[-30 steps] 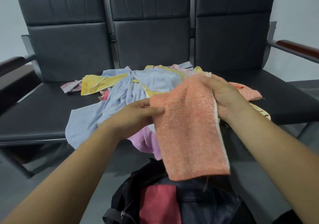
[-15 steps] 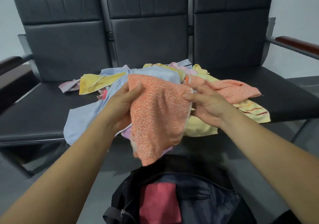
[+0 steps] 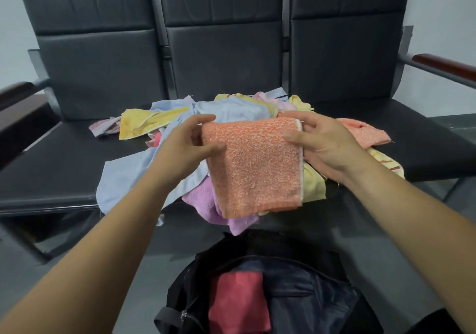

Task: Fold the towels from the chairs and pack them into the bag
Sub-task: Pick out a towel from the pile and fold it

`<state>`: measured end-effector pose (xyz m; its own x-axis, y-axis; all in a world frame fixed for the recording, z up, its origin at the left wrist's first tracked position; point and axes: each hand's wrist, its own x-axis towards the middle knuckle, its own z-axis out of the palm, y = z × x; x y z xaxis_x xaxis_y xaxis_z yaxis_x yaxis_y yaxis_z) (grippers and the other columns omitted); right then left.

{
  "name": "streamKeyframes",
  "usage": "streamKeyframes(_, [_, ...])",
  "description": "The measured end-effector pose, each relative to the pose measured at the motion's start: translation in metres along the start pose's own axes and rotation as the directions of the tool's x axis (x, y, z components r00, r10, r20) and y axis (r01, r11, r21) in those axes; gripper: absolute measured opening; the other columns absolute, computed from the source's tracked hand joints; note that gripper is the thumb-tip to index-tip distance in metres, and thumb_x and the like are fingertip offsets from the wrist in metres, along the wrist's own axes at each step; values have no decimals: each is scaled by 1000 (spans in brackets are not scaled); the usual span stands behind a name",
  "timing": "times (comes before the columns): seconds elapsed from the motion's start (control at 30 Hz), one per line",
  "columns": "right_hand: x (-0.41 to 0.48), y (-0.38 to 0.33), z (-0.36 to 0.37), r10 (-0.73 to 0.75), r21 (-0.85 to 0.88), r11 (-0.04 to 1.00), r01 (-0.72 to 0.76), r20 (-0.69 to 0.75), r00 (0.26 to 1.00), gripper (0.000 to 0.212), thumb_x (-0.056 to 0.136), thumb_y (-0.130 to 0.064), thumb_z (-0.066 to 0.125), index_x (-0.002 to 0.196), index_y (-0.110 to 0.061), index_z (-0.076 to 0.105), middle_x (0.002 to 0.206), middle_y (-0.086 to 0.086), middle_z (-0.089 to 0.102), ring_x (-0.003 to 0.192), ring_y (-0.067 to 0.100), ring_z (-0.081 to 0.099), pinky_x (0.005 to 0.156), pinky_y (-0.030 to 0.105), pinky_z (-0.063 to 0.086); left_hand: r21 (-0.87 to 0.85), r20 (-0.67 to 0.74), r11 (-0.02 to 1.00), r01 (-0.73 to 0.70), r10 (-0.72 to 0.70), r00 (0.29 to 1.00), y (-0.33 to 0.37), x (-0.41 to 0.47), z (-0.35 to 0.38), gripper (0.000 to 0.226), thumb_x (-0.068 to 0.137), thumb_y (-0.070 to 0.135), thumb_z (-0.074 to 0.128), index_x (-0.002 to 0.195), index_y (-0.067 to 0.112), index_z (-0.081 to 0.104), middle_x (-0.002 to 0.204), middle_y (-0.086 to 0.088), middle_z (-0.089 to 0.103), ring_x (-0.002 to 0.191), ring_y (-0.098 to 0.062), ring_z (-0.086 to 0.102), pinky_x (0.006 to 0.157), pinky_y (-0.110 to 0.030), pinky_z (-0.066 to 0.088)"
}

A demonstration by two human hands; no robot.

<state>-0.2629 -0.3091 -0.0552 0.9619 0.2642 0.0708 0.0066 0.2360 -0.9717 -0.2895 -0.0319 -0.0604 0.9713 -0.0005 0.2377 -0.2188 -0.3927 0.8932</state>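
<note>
While pinching a folded orange terry towel, left hand and right hand hold it above the open dark fabric bag.

Head view, forward-down, close over chairs

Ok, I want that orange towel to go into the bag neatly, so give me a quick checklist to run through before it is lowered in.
1. Left hand pinches the orange towel at its top left corner: ok.
2. Right hand grips its top right edge: ok.
3. Towel folded compact and hanging flat: ok.
4. Bag open directly below: ok.
5. Room beside the red towel already inside: ok, looks free.
6. Purple towel clear of the path: cannot tell.
</note>
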Motion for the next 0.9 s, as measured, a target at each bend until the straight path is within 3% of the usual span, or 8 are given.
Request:
streamKeyframes(0.13, [-4, -2, 1, -100, -499, 863, 86, -1, 995, 54, 79, 3, 81, 129, -12, 65, 118, 4, 74, 110, 17, 72, 100, 43, 57, 401, -79, 914, -66, 107, 991, 2, -3, 4, 41, 80, 20, 84, 117, 25, 68, 104, 13, 65, 96, -11, 60, 83, -24, 48])
streamKeyframes(0.27, [-10, -4, 2, -314, -652, 725, 222, -27, 949, 26, 85, -13, 81, 104, -27, 72, 105, -10, 70, 100, 10, 68, 88, 27, 57, 357, -133, 926, -121, 179, 975, 0, -2, 5, 15, 85, 27, 79, 92, 32, 66, 94, 11, 63, 93, -8, 56, 79, -21, 42])
streamKeyframes(0.4, [-7, -5, -5, -260, -455, 866, 208, -54, 964, 17, 88, -18, 78, 87, -33, 70, 101, -6, 73, 106, 21, 68, 90, 44, 56, -212, -7, 969, -125, 127, 992, 6, -6, 10, 8, 97, 21, 67, 98, 22, 59, 102, 0, 64, 99, -8, 63, 84, -23, 50])
streamKeyframes(0.47, [-7, -3, -2, -129, -238, 965, 107, -78, 989, 13, 92, -14, 73, 90, -26, 69, 98, 0, 75, 99, 22, 71, 89, 49, 57, -241, -16, 962, -131, 131, 991, 7, -8, 20, 4, 102, 24, 59, 101, 25, 55, 99, 7, 63, 92, -1, 62, 77, -16, 49])
streamKeyframes(0.57, [-9, -1, 4, -71, -28, 997, 68, -129, 989, 4, 93, -19, 73, 93, -15, 72, 89, 2, 76, 84, 18, 73, 81, 41, 58, -206, -128, 973, -109, 84, 988, 0, -5, 36, 7, 101, 41, 57, 105, 36, 55, 101, 16, 65, 95, -1, 63, 83, -25, 49])
streamKeyframes(0.7, [-15, 20, -8, 140, 108, 985, -135, -45, 989, 36, 96, -51, 55, 106, -20, 70, 84, -1, 77, 77, 14, 74, 71, 30, 57, -221, -233, 975, 36, -88, 968, -5, -7, 63, 22, 104, 44, 51, 118, 26, 52, 108, 10, 64, 95, -3, 61, 83, -27, 47])
streamKeyframes(0.8, [-19, 52, -15, 316, 119, 945, -304, -103, 943, 21, 97, -29, 64, 110, -12, 68, 86, 5, 79, 76, 17, 77, 73, 34, 59, -271, -165, 933, 239, -289, 943, -20, -7, 79, 29, 104, 45, 50, 122, 23, 52, 111, 8, 62, 102, -11, 61, 88, -33, 49])
streamKeyframes(0.9, [-20, 77, -27, 403, 145, 911, -387, -104, 909, 21, 87, -15, 69, 105, -4, 70, 87, 13, 77, 74, 25, 76, 74, 39, 63, -462, 77, 716, 524, -556, 828, -44, -12, 91, 40, 96, 40, 65, 120, 8, 64, 104, -7, 73, 92, -21, 68, 78, -36, 53])
